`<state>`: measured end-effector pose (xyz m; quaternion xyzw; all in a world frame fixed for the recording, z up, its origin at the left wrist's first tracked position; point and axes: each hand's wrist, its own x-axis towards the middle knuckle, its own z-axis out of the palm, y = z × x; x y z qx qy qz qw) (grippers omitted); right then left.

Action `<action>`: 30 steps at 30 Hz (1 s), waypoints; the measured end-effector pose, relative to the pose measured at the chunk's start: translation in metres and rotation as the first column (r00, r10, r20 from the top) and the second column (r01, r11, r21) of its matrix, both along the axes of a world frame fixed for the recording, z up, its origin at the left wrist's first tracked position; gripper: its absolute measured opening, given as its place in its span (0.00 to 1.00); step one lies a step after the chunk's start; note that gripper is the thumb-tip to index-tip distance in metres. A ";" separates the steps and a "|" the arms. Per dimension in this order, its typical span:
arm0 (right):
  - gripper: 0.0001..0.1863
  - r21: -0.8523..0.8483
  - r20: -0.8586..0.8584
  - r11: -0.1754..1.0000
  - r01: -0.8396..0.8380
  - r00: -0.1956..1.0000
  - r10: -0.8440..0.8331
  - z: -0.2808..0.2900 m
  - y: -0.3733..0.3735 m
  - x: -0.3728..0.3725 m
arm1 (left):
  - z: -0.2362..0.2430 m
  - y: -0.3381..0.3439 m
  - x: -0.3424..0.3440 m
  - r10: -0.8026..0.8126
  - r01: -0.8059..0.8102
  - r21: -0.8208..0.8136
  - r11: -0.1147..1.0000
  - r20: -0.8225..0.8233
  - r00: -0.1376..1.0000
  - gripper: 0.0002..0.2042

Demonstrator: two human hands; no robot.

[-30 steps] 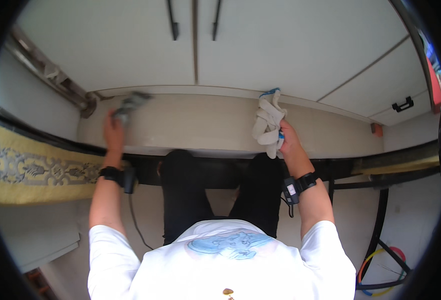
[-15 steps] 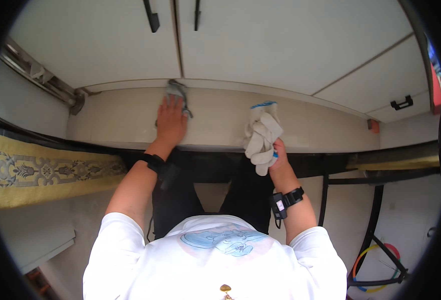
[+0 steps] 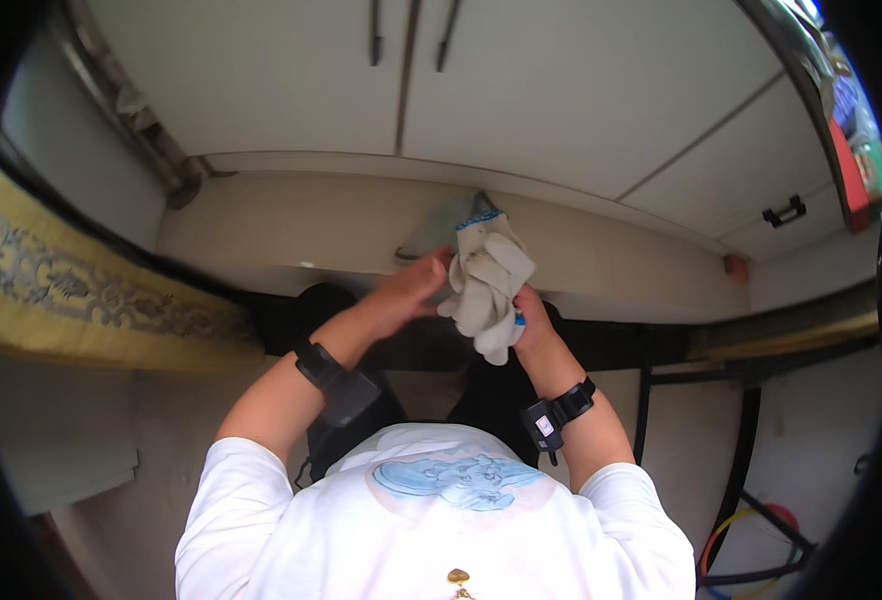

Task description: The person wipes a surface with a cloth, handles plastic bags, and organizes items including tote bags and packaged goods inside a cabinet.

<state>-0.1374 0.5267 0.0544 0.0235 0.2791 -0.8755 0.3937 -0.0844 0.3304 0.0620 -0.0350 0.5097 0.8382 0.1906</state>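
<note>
My right hand (image 3: pixel 533 318) grips a bundle of off-white knitted work gloves (image 3: pixel 486 285) with blue-edged cuffs, held above the near edge of the pale ledge. Just left of the bundle is my left hand (image 3: pixel 406 292), slightly blurred, its thumb and fingers apart and the fingertips close to the gloves. Whether they touch is unclear. Beyond these fingertips a thin grey-green cloth (image 3: pixel 443 225) with a dark edge shows over the ledge, smeared by motion and partly covered by the gloves.
White cabinet doors (image 3: pixel 581 90) with black handles rise behind the pale ledge (image 3: pixel 281 215). A yellow patterned cloth (image 3: pixel 111 290) hangs at the left. Black frame bars (image 3: pixel 746 440) and a coloured ring (image 3: pixel 721 540) are at lower right. A pipe (image 3: pixel 183 190) stands at the ledge's left end.
My left hand has come off the ledge toward me and right, up to the gloves. The grey cloth has shifted right, beside the bundle. The gloves stay in my right hand. The view has turned slightly.
</note>
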 end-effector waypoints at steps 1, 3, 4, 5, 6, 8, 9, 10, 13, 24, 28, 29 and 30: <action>0.17 0.085 -0.035 0.996 0.019 0.999 -0.016 0.005 -0.014 0.001 | 0.011 0.003 0.012 0.033 -0.033 -0.013 0.999 0.004 0.999 0.34; 0.15 0.226 -0.124 0.973 0.040 0.992 -0.012 0.017 -0.036 0.008 | 0.024 0.010 0.027 0.075 -0.077 0.230 0.970 0.017 0.997 0.28; 0.14 0.354 -0.226 0.930 0.101 0.974 -0.020 0.020 -0.049 0.011 | 0.028 0.007 0.030 0.117 -0.119 0.213 0.970 0.021 0.993 0.28; 0.14 0.381 -0.276 0.919 0.107 0.961 0.002 0.020 -0.057 0.011 | 0.032 0.008 0.028 0.216 -0.220 0.124 0.968 0.039 0.976 0.27; 0.14 0.369 -0.276 0.927 0.068 0.960 0.039 0.021 -0.061 0.009 | 0.038 0.009 0.028 0.316 -0.317 0.033 0.948 0.049 0.948 0.25; 0.13 0.487 -0.517 0.859 0.157 0.844 0.139 0.027 -0.067 0.003 | 0.047 0.009 0.029 0.449 -0.453 0.045 0.891 0.065 0.891 0.21; 0.13 0.583 -0.526 0.800 0.141 0.816 0.240 0.036 -0.065 0.001 | 0.045 0.003 0.029 0.504 -0.504 -0.018 0.863 0.038 0.863 0.20; 0.13 0.573 -0.538 0.810 0.129 0.804 0.253 0.036 -0.065 -0.002 | 0.045 -0.007 0.028 0.546 -0.544 -0.077 0.836 0.005 0.838 0.20; 0.17 0.532 -0.719 0.783 0.323 0.660 0.216 0.028 -0.065 -0.009 | 0.059 -0.076 0.038 0.695 -0.696 -0.081 0.714 -0.033 0.718 0.18; 0.40 0.630 -0.562 0.067 0.774 0.395 0.726 -0.036 0.010 -0.072 | 0.031 -0.281 0.067 0.517 -0.564 -0.688 -0.457 -0.721 0.460 0.14; 0.39 0.695 -0.432 -0.028 0.718 0.449 0.782 -0.026 0.003 -0.068 | 0.005 -0.267 0.060 0.424 -0.329 -0.732 -0.597 -0.636 0.645 0.11; 0.38 0.693 -0.401 -0.059 0.719 0.453 0.796 -0.025 -0.001 -0.067 | 0.007 -0.263 0.058 0.377 -0.315 -0.673 -0.669 -0.673 0.637 0.10; 0.38 0.690 -0.393 -0.058 0.721 0.441 0.807 -0.026 -0.004 -0.068 | 0.012 -0.262 0.056 0.393 -0.309 -0.680 -0.665 -0.670 0.630 0.10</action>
